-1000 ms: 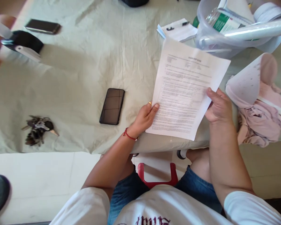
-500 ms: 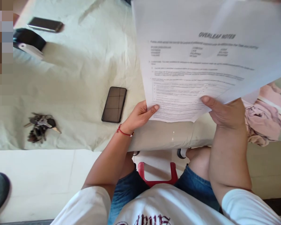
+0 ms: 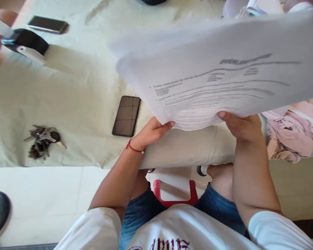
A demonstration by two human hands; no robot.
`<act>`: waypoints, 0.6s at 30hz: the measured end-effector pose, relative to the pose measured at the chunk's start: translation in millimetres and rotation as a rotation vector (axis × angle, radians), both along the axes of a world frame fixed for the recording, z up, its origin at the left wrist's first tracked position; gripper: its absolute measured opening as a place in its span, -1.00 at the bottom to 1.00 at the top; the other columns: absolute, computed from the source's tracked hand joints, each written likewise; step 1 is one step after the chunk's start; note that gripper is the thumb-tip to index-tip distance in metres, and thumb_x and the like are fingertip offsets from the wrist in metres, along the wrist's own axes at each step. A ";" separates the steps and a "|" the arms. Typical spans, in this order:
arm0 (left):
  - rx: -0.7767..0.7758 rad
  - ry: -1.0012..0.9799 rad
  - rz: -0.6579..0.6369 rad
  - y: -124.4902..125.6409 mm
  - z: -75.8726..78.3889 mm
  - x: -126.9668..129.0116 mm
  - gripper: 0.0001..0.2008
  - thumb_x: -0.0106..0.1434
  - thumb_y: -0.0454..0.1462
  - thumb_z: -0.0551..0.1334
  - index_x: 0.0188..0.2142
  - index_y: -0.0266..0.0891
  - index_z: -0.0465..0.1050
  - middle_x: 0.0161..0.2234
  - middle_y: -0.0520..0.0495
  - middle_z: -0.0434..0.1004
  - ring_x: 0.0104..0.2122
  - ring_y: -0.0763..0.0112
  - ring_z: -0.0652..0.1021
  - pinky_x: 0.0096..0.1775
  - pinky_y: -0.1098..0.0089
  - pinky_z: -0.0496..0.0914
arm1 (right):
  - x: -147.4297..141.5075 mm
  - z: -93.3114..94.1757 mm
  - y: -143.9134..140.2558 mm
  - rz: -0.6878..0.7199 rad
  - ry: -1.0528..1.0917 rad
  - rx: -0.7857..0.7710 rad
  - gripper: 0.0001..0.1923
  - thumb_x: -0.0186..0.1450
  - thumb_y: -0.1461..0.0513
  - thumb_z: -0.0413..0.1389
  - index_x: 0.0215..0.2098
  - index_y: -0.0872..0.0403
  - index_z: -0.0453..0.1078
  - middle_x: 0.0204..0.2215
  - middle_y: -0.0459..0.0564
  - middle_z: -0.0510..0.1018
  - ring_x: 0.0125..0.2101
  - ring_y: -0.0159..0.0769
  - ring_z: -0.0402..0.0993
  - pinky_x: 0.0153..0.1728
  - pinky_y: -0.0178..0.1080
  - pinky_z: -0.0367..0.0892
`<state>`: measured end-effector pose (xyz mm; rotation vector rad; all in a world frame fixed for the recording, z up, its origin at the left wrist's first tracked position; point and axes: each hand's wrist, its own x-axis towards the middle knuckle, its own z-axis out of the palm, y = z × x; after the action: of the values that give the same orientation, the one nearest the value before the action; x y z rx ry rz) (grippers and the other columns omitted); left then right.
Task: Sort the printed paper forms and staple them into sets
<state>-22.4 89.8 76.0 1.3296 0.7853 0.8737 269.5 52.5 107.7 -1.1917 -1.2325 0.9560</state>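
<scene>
Between my two hands I hold white printed sheets of paper (image 3: pixel 198 66) above the table, their top edge blurred and bent. My left hand (image 3: pixel 156 132), with a red string bracelet at the wrist, pinches the lower left corner, thumb on top. The lower edge farther right is gripped by my right hand (image 3: pixel 240 125), its thumb lying on the print. Fingers of both hands are mostly hidden under the paper. Just left of my left hand a dark smartphone (image 3: pixel 126 116) lies on the cloth.
A bunch of keys (image 3: pixel 43 140) lies near the front edge of the cloth-covered table (image 3: pixel 75 100). Farther back are another phone (image 3: pixel 48 25) and a black and white object (image 3: pixel 28 43). Pink fabric (image 3: pixel 293 133) is heaped at the right. A red stool (image 3: pixel 176 201) shows between my legs.
The sheets have tilted and their far edge has dropped toward me and spread left, curving the page. Both hands have shifted slightly left, still gripping. Items behind the paper now show.
</scene>
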 end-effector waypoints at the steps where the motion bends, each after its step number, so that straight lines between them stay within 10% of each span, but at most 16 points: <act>1: 0.014 0.025 -0.026 1.0 -0.8 -0.7 -0.67 0.26 -0.08 0.52 -0.03 -0.14 0.77 0.04 -0.18 0.78 0.32 -0.15 0.56 0.44 -0.08 0.32 | -1.2 -0.4 0.9 0.018 0.010 0.000 -0.47 0.18 -0.05 0.55 0.11 -0.33 0.64 0.22 -0.24 0.66 0.42 0.03 0.43 0.56 0.14 0.24; 18: -0.283 -0.102 -0.140 6.2 -14.1 -0.8 -0.62 0.29 -0.01 0.52 -0.03 -0.18 0.76 0.04 -0.22 0.78 0.15 -0.11 0.69 0.33 -0.12 0.45 | 10.6 -22.6 2.1 -0.083 0.121 -0.200 -0.61 0.16 -0.06 0.57 -0.13 -0.13 0.73 0.02 -0.08 0.78 0.21 0.17 0.65 0.36 0.29 0.49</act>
<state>-23.2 96.0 61.8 1.0684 0.6987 0.6858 280.1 54.6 85.0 -1.3098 -1.0024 1.0921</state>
